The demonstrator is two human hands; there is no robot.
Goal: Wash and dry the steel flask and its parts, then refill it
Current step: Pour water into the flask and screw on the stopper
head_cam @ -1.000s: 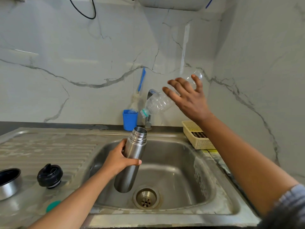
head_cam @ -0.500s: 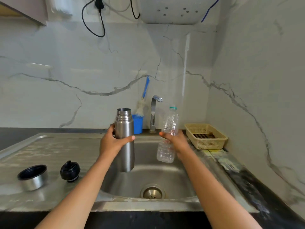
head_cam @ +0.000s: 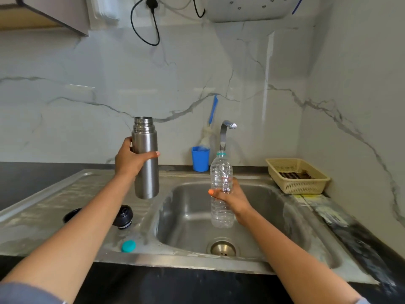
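Flask (head_cam: pixel 146 178) upright, uncapped, above the steel drainboard (head_cam: pixel 43 205) — left grip (head_cam: pixel 127 161) curled round it. Right grip (head_cam: pixel 232 198) holds a clear bottle (head_cam: pixel 220 170) over the sink (head_cam: pixel 192 218) — veined marble wall (head_cam: pixel 87 84) behind.

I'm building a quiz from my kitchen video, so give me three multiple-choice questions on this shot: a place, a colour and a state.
1. Where does the teal bottle cap lie? A. in the basin B. on the drainboard C. in the basket
2. What colour is the cup beside the tap? A. blue B. red C. green
3. The flask in the left hand is: A. open-mouthed B. stoppered C. lying flat
Answers: B, it lies near the drainboard's front edge; A, the cup is plainly blue; A, its black stopper stands apart on the drainboard.
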